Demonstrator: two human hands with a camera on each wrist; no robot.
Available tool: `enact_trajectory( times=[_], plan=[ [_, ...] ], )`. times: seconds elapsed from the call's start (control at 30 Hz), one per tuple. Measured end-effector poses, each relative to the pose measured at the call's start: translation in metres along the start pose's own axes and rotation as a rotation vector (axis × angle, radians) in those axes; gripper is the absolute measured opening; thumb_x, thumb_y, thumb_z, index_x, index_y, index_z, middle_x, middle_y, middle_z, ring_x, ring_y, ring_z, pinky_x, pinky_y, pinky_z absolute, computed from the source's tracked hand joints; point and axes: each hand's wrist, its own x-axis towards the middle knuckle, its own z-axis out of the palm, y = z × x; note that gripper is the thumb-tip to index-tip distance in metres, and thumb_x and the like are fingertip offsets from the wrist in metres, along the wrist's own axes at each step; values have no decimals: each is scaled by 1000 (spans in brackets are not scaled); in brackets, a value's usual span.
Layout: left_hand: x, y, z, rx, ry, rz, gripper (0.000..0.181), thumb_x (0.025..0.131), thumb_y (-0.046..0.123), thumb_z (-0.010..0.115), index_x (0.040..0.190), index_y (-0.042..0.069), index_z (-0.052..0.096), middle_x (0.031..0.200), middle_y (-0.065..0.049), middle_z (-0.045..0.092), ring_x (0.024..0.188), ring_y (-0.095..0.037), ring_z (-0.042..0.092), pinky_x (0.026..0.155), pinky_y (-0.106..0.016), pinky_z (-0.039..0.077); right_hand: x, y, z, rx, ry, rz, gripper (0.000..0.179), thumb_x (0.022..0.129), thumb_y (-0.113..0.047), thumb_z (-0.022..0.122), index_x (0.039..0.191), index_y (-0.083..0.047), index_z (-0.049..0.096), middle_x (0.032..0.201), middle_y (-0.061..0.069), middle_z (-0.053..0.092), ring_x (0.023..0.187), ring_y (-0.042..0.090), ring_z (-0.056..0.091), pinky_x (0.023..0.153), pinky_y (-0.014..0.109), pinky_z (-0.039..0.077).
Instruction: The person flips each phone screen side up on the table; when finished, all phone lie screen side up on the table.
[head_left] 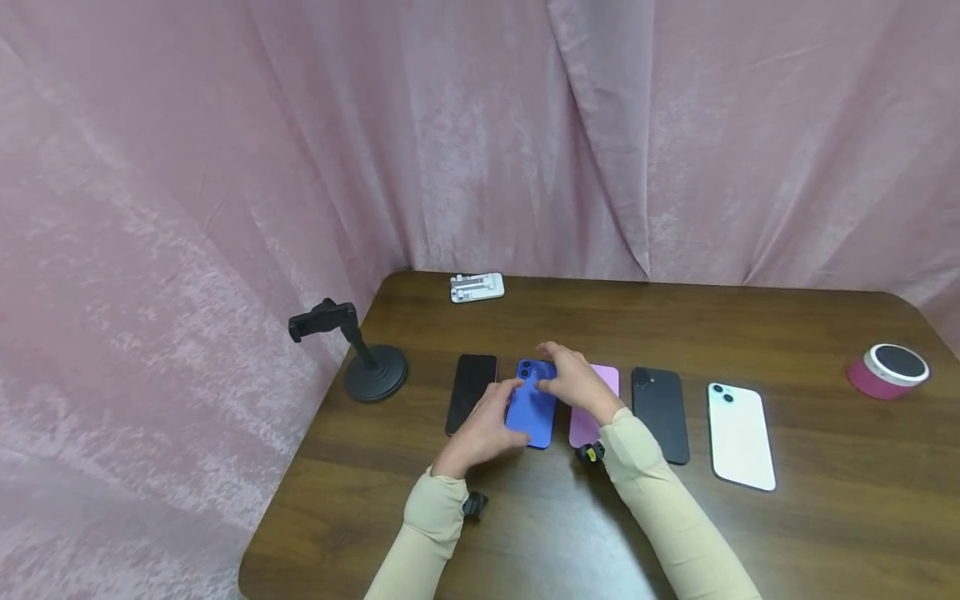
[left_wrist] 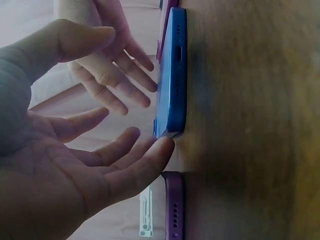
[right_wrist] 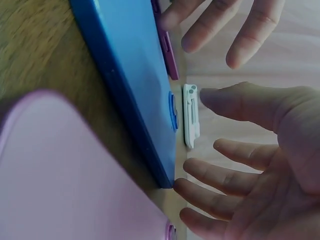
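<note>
A blue phone [head_left: 532,423] lies back up on the wooden table, its camera end away from me. My left hand [head_left: 483,429] is over its left side, fingers spread, with a fingertip right at the phone's lower corner in the left wrist view. Above the phone's upper right side is my right hand [head_left: 577,385], fingers parted and nothing gripped. Under the right wrist lies a lilac phone [head_left: 583,427], partly covered by that hand in the head view. To the left, a phone with a black face [head_left: 469,387] and a purplish edge [left_wrist: 175,205] is partly behind my left hand.
Farther right lie a black phone [head_left: 663,417] and a white phone [head_left: 742,437]. A black phone stand [head_left: 375,375] rises at the left edge. A folded white stand [head_left: 480,287] lies at the back. A pink round object [head_left: 877,382] with a dark top sits far right.
</note>
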Motion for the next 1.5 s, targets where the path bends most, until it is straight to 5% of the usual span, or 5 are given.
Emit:
enact_trajectory(
  times=[0.83, 1.5],
  plan=[
    [-4, -2, 4, 181, -77, -86, 79, 81, -5, 76, 152, 6, 41, 146, -21, 40, 130, -36, 43, 103, -52, 43, -1, -1, 5, -149, -14, 87, 64, 79, 0, 81, 137, 6, 54, 127, 26, 61, 114, 40, 58, 94, 53, 49],
    [2, 2, 6, 309, -97, -70, 84, 79, -16, 66, 155, 8, 38, 137, -18, 40, 119, -29, 42, 97, -42, 45, 6, -4, 2, -183, -10, 69, 63, 69, 1, 82, 127, 7, 60, 118, 27, 63, 105, 40, 59, 87, 52, 51]
  ],
)
